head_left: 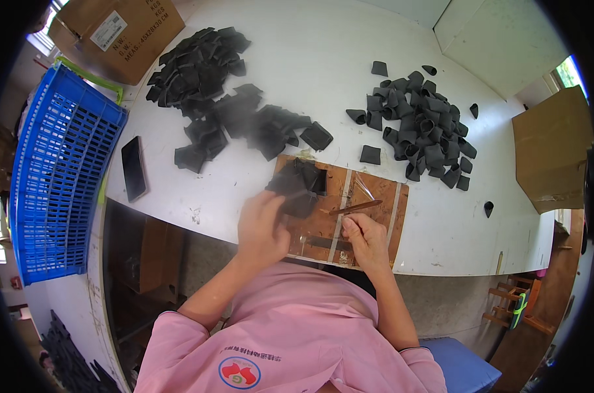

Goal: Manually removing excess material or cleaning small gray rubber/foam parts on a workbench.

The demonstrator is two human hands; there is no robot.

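My left hand (261, 226) is slightly blurred, its fingers closed on the near left edge of a small heap of black fabric pieces (297, 190). The heap lies on a worn brown board (375, 226) with pale strips across it. Over the right half of this board is my right hand (367, 241), fingers curled in and thumb pressed to them; what they pinch is hidden. Just beyond its fingertips a thin brown stick (356, 207) lies slantwise. A dark flat strip (328, 243) rests near the board's front edge, between my hands.
Flat black pieces (202, 69) are piled at the far left of the white table (310, 72). Curled black loops (431, 124) form another pile at right. A phone (134, 169), a blue crate (64, 170) and cartons (117, 36) stand around the left side; another carton (552, 150) is right.
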